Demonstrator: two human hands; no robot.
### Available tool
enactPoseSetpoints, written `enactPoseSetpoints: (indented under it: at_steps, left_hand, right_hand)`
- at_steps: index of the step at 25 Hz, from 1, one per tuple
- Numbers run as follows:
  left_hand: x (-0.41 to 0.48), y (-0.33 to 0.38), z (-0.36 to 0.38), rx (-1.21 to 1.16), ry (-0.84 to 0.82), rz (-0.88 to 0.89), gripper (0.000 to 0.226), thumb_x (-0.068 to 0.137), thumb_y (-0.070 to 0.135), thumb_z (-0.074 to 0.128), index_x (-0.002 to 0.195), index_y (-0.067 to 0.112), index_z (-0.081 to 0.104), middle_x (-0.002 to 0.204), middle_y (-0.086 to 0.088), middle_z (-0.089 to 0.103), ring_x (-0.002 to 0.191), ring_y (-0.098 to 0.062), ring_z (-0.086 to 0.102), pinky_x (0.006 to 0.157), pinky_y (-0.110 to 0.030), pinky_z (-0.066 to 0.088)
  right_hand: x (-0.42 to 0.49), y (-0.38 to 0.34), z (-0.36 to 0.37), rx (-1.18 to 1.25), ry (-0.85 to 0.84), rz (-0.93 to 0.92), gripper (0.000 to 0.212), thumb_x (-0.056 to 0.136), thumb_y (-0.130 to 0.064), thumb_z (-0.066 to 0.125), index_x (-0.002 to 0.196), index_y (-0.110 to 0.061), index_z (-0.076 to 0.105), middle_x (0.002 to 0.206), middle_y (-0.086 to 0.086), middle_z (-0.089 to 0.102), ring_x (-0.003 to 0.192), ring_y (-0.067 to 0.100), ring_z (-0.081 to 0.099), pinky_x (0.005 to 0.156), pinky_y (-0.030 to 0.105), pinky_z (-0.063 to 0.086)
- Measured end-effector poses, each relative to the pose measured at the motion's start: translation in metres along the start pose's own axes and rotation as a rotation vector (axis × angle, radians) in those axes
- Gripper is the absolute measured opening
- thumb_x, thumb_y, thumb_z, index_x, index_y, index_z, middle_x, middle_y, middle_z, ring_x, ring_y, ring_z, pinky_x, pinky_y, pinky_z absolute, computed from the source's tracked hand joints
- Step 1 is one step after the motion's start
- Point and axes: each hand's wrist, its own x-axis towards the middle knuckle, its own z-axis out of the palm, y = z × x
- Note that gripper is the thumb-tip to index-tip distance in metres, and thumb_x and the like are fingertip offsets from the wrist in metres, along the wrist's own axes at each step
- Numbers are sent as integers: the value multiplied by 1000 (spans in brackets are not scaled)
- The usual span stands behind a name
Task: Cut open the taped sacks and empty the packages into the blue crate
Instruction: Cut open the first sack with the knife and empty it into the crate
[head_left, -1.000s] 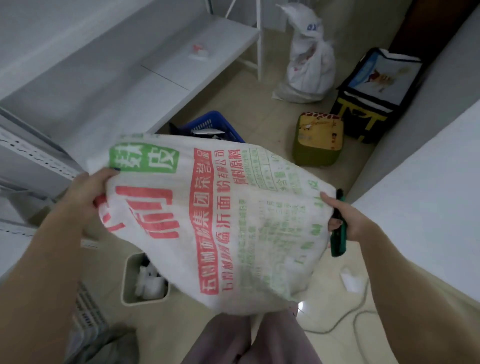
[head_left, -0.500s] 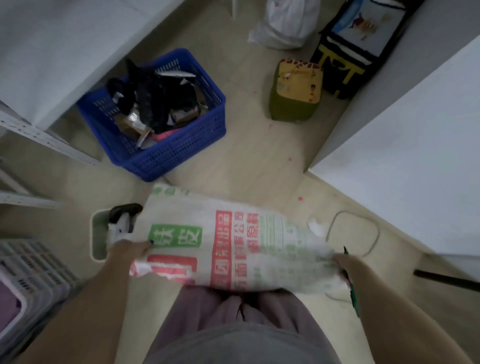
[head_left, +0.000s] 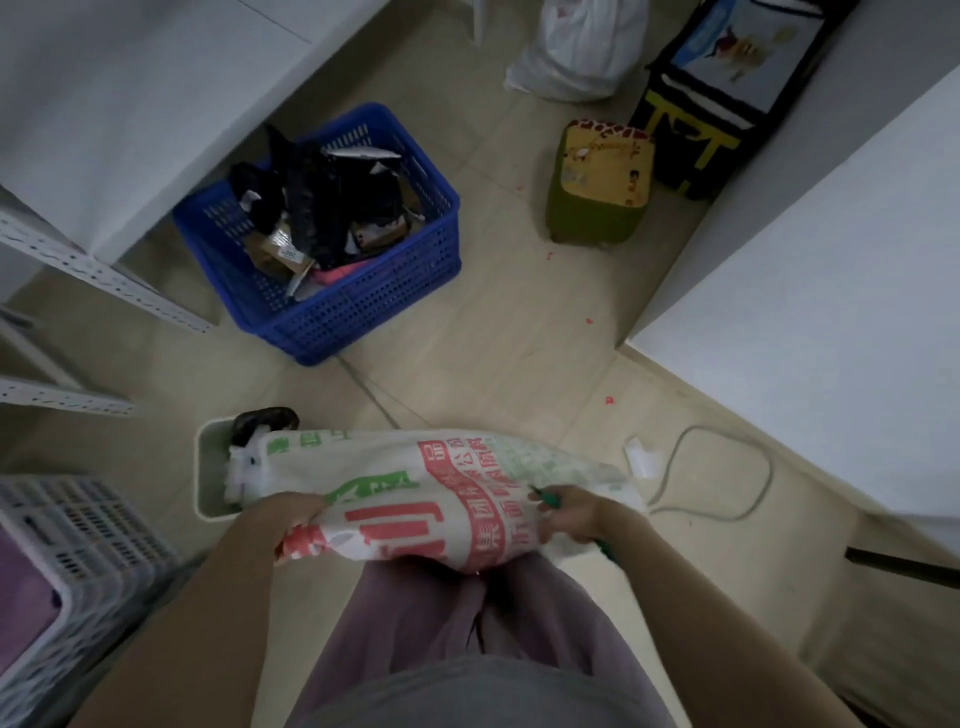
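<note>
Has dropped the red-and-green-printed white woven sack (head_left: 415, 499) from a raised spread to a limp bunch over the thighs, probably emptied. Leaves the blue perforated plastic crate (head_left: 363, 312) well ahead, heaped with dark packages (head_left: 322, 208). Grips 1 sack end per hand, curling the left hand (head_left: 291, 519) round it and also pinching a slim green cutter (head_left: 543, 498) in the right hand (head_left: 571, 514).

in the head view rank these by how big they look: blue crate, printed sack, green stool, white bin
blue crate and printed sack: look alike, sack nearer
green stool
white bin, partly hidden by the sack
</note>
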Motion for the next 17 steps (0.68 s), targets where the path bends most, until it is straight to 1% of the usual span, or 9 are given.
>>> enactPoseSetpoints:
  at_steps: [1, 2, 5, 7, 10, 12, 13, 15, 17]
  left_hand:
    - [-5, 5, -4, -132, -33, 2, 35, 99, 20, 43, 69, 1, 48, 56, -9, 52, 52, -19, 43, 40, -19, 36]
    - [-11, 11, -8, -290, -15, 20, 28, 96, 18, 47, 76, 0, 51, 58, -10, 55, 49, -18, 47, 40, -19, 37]
    - [-34, 37, -25, -541, -11, 133, 17, 93, 18, 51, 82, 6, 53, 49, -5, 59, 34, -12, 52, 36, -14, 37]
    - [-51, 58, -34, -497, -72, 207, 20, 93, 18, 50, 76, 9, 52, 42, -3, 56, 27, -8, 47, 31, -10, 35]
    - [-76, 80, -65, -290, -7, 249, 18, 92, 24, 52, 81, 10, 53, 58, -3, 53, 25, -7, 45, 31, -9, 34]
    - [-96, 89, -88, -292, 4, 301, 18, 92, 25, 53, 87, 8, 53, 52, -3, 52, 24, -6, 42, 30, -10, 32]
    - [-106, 93, -97, -329, 2, 350, 18, 93, 26, 52, 89, 8, 53, 49, -2, 52, 24, -6, 41, 29, -10, 31]
    - [-125, 99, -111, -491, 43, 517, 15, 93, 25, 52, 88, 11, 55, 51, 0, 54, 26, -5, 43, 29, -10, 31]
    - [-143, 102, -121, -794, -8, 813, 17, 92, 27, 53, 84, 16, 62, 63, 1, 59, 40, -5, 52, 36, -13, 40]
  right_hand:
    - [4, -15, 9, -44, -86, -40, 74, 78, -20, 75, 143, -18, 40, 139, 2, 47, 127, 23, 47, 102, 30, 43]
    - [8, -26, 19, -92, -79, -90, 82, 76, -25, 78, 146, -21, 35, 144, -1, 43, 131, 21, 43, 103, 27, 39]
    - [20, -47, 26, -150, 122, -259, 99, 70, -33, 83, 149, -27, 26, 147, -5, 38, 134, 19, 40, 102, 20, 32]
    - [22, -67, 27, -251, 252, -368, 102, 68, -42, 81, 150, -32, 21, 155, -4, 29, 136, 20, 38, 106, 24, 32]
    - [30, -106, 18, -277, 358, -461, 100, 70, -43, 80, 150, -33, 22, 157, -6, 22, 137, 19, 37, 109, 29, 34]
    - [36, -130, 10, -193, 365, -493, 85, 74, -39, 78, 146, -26, 36, 154, -4, 31, 134, 19, 41, 105, 28, 35]
    - [37, -140, 8, -70, 348, -522, 72, 77, -37, 76, 141, -22, 46, 145, -2, 45, 128, 20, 48, 101, 27, 39]
    - [28, -164, 6, 222, 239, -551, 41, 83, -30, 71, 122, -19, 63, 109, -4, 69, 101, 15, 65, 81, 21, 48]
    - [14, -182, 2, 361, 45, -524, 11, 86, -20, 67, 97, -16, 69, 74, -7, 70, 62, 8, 65, 57, 18, 46]
